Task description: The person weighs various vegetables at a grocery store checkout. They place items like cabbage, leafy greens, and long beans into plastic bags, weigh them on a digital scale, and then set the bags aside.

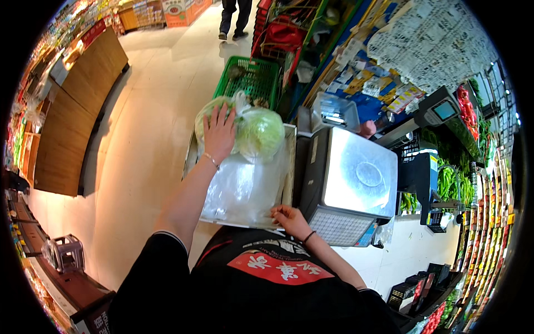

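Two pale green cabbages in clear plastic bags lie at the far end of a shallow tray (290, 167) in front of me. My left hand (220, 130) rests on the left bagged cabbage (204, 115) with its fingers spread. The right bagged cabbage (260, 132) sits beside it, under the knotted top of a bag. Clear plastic bags (242, 188) cover the nearer part of the tray. My right hand (290, 220) is at the tray's near right corner, fingers curled close to the plastic; whether it pinches any of it I cannot tell.
A weighing scale with a steel plate (363, 167) stands right of the tray. Beyond the tray is a green plastic basket (267, 71). A clear bin (333, 112) sits behind the scale. A wooden display stand (79, 121) is at the left. A person (235, 16) stands farther off.
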`<state>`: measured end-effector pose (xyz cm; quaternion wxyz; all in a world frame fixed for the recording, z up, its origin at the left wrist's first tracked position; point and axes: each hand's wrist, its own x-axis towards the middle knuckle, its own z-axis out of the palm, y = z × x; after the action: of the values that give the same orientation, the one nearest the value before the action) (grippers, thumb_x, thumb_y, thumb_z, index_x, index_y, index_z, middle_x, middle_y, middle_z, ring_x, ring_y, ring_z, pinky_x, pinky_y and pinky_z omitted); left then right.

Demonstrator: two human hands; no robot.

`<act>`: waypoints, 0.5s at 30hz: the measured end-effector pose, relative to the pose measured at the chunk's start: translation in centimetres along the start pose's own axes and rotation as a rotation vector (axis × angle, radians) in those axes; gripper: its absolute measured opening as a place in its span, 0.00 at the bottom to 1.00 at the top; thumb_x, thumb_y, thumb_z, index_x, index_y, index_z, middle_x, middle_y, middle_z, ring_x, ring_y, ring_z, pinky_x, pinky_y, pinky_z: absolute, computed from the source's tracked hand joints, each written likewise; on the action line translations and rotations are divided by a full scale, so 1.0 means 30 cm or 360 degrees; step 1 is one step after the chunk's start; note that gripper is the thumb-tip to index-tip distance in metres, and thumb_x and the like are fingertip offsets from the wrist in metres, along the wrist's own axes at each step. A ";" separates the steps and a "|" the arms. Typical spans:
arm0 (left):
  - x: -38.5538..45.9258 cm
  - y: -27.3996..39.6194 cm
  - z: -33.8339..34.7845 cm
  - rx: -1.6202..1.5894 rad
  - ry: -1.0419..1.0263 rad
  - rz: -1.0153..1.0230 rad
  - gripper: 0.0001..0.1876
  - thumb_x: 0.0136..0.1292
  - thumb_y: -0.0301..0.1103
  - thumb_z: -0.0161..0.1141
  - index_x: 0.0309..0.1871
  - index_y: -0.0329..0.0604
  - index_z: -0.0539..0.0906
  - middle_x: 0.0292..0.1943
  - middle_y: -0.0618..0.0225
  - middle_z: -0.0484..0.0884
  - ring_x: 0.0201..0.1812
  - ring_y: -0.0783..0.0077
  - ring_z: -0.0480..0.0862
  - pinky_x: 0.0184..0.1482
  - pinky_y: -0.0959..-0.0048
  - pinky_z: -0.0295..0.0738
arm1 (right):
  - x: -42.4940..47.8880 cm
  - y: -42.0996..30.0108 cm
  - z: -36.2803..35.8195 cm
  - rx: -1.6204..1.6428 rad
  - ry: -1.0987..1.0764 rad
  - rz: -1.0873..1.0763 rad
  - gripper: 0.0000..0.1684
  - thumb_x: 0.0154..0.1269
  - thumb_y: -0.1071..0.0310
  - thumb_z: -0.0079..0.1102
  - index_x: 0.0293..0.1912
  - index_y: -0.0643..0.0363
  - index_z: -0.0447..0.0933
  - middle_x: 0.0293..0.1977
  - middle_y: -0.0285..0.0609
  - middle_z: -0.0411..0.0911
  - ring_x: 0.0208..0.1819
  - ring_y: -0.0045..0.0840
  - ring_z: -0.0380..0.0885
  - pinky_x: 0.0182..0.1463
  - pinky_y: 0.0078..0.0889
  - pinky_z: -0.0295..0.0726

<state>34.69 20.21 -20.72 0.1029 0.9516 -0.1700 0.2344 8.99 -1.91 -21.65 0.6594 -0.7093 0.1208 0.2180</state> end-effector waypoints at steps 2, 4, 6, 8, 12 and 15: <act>-0.010 0.023 -0.018 -0.0078 0.0015 -0.0043 0.26 0.67 0.37 0.51 0.69 0.51 0.67 0.72 0.60 0.61 0.72 0.52 0.58 0.71 0.43 0.49 | -0.025 -0.012 -0.014 0.0054 -0.0060 0.0005 0.14 0.71 0.66 0.54 0.48 0.67 0.76 0.38 0.39 0.81 0.36 0.18 0.79 0.42 0.20 0.78; -0.061 0.059 -0.042 -0.0213 0.0011 -0.0113 0.27 0.66 0.36 0.51 0.69 0.47 0.67 0.72 0.57 0.60 0.72 0.50 0.57 0.71 0.43 0.49 | -0.045 -0.006 -0.038 0.0114 -0.0107 -0.0002 0.15 0.72 0.65 0.53 0.50 0.67 0.76 0.40 0.40 0.81 0.37 0.19 0.79 0.43 0.21 0.79; -0.151 0.147 -0.090 -0.0494 0.0102 -0.0262 0.26 0.66 0.33 0.52 0.68 0.43 0.67 0.72 0.53 0.58 0.72 0.48 0.57 0.71 0.44 0.48 | -0.072 -0.021 -0.068 0.0198 -0.0132 0.0003 0.16 0.72 0.65 0.53 0.52 0.66 0.75 0.40 0.40 0.81 0.38 0.20 0.79 0.45 0.23 0.79; -0.287 0.234 -0.119 -0.0675 0.0077 -0.0345 0.24 0.66 0.32 0.53 0.66 0.41 0.69 0.71 0.49 0.58 0.72 0.47 0.58 0.71 0.45 0.48 | -0.102 -0.038 -0.097 0.0250 -0.0166 -0.0002 0.15 0.73 0.66 0.52 0.52 0.64 0.75 0.42 0.40 0.81 0.40 0.19 0.79 0.46 0.23 0.79; -0.597 0.433 -0.212 -0.0929 -0.0161 -0.0512 0.22 0.65 0.31 0.54 0.63 0.40 0.72 0.70 0.47 0.60 0.71 0.46 0.58 0.71 0.45 0.46 | -0.185 -0.079 -0.162 0.0300 -0.0326 -0.0055 0.14 0.74 0.66 0.50 0.53 0.62 0.75 0.44 0.39 0.81 0.43 0.20 0.79 0.49 0.23 0.78; -0.766 0.517 -0.267 -0.0874 -0.0315 -0.0479 0.22 0.64 0.30 0.55 0.63 0.40 0.72 0.70 0.47 0.60 0.71 0.46 0.59 0.71 0.45 0.46 | -0.242 -0.088 -0.228 0.0339 -0.0501 -0.0113 0.15 0.75 0.65 0.48 0.55 0.62 0.74 0.46 0.40 0.80 0.44 0.21 0.80 0.50 0.24 0.78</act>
<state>6.49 14.45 -23.00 0.3720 0.9210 -0.0936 0.0684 4.87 -9.26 -15.66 0.7487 -0.5965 0.0136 0.2889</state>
